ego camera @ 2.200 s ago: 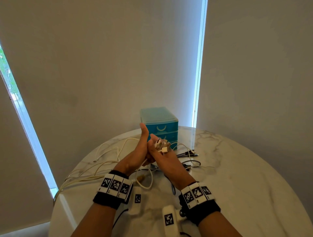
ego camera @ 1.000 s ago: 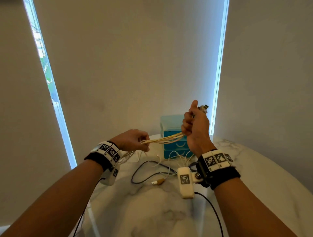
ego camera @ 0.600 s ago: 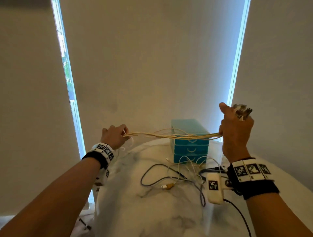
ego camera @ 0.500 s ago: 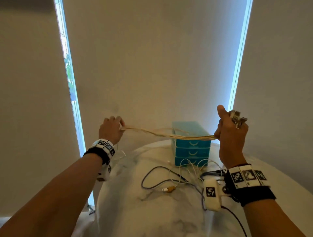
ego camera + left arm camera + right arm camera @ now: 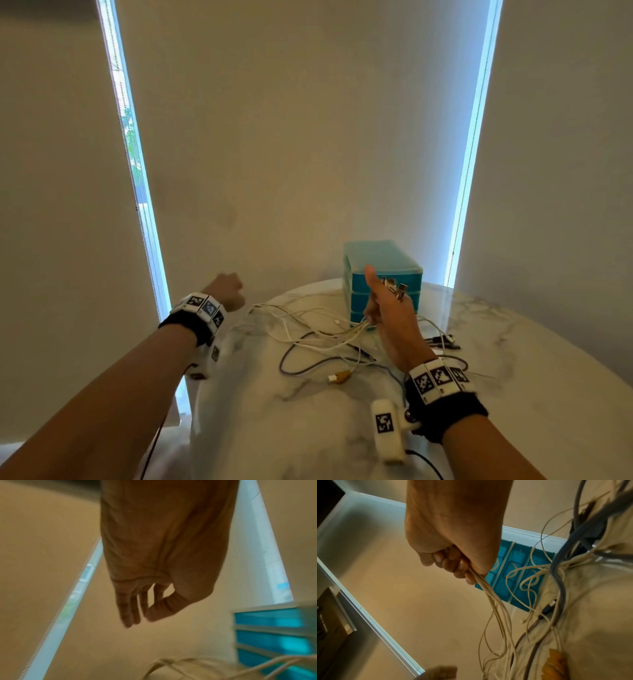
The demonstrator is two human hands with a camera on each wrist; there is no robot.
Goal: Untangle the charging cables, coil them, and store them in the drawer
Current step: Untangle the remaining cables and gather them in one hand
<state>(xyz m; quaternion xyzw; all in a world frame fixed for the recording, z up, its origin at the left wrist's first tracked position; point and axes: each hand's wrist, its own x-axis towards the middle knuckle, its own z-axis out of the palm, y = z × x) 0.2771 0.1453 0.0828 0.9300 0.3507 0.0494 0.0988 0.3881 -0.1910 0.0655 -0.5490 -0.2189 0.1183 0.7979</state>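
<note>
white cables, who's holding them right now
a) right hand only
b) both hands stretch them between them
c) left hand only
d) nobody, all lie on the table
a: the right hand has its fingers curled round the bunched white cables, which droop to the table, while the left hand hangs loose, holding nothing.

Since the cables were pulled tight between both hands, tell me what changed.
The left hand let go of the white cables and now holds nothing; they went slack and dropped onto the table. The right hand came down and still grips their plug ends. The blue drawer box and the dark cable stayed put.
</note>
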